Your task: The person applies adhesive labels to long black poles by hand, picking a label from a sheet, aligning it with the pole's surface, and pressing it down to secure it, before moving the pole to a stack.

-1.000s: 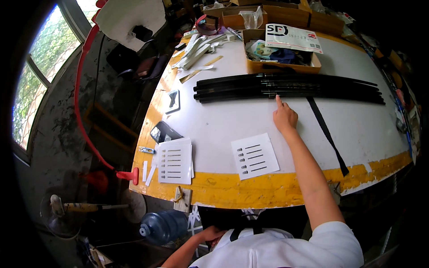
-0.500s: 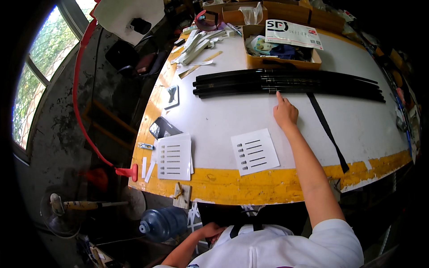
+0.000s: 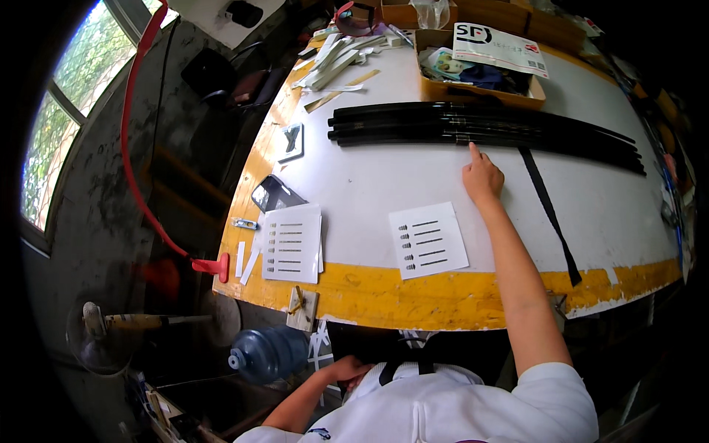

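My right hand [image 3: 485, 177] reaches across the white tabletop with its index finger stretched out and the other fingers curled in, holding nothing. That fingertip meets, or almost meets, the near edge of a row of long glossy black rods [image 3: 399, 131] with pale markings around their middle. The rods lie side by side across the table and taper at the right. A black strap [image 3: 546, 201] runs from under them toward the near edge. Low against my body rests my left hand [image 3: 350, 369]; its fingers are mostly hidden.
Two printed white sheets, a left stack [image 3: 292, 244] and a right sheet [image 3: 428, 240], lie near the yellow front edge [image 3: 413, 299]. Behind the rods stands a filled yellow box [image 3: 436, 90]. A blue water jug [image 3: 269, 354] and a fan [image 3: 94, 325] are below the table at left.
The whole view has shifted slightly, so the table sits a little higher and to the right. My right index finger stays at the same place by the rods.
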The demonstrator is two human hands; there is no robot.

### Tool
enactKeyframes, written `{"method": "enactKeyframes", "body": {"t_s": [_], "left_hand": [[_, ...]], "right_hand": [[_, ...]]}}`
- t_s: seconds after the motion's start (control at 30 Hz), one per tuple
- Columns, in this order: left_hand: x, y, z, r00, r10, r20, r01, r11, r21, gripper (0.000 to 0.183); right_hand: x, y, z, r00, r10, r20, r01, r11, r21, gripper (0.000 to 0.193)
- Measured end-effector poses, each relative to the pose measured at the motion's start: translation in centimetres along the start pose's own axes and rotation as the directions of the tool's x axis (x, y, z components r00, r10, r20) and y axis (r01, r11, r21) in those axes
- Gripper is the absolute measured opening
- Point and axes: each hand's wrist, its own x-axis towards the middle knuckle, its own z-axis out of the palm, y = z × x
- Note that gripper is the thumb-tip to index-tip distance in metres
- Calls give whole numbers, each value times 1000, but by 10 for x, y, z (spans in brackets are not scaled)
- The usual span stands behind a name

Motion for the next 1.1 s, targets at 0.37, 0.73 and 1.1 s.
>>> {"method": "enactKeyframes", "body": {"t_s": [0.37, 0.73, 1.1], "left_hand": [[-3, 3, 1, 1000, 8, -15, -8, 1000, 2, 62], [-2, 2, 1, 999, -46, -28, 45, 998, -32, 62], [0, 4, -1, 1000, 20, -17, -21, 999, -31, 61]], "right_hand": [[1, 2, -5, 995, 90, -37, -83, 983, 163, 36], [7, 36, 3, 959, 271, -86, -17, 357, 934, 20], [17, 48, 14, 990, 138, 34, -81, 350, 933, 15]]}}
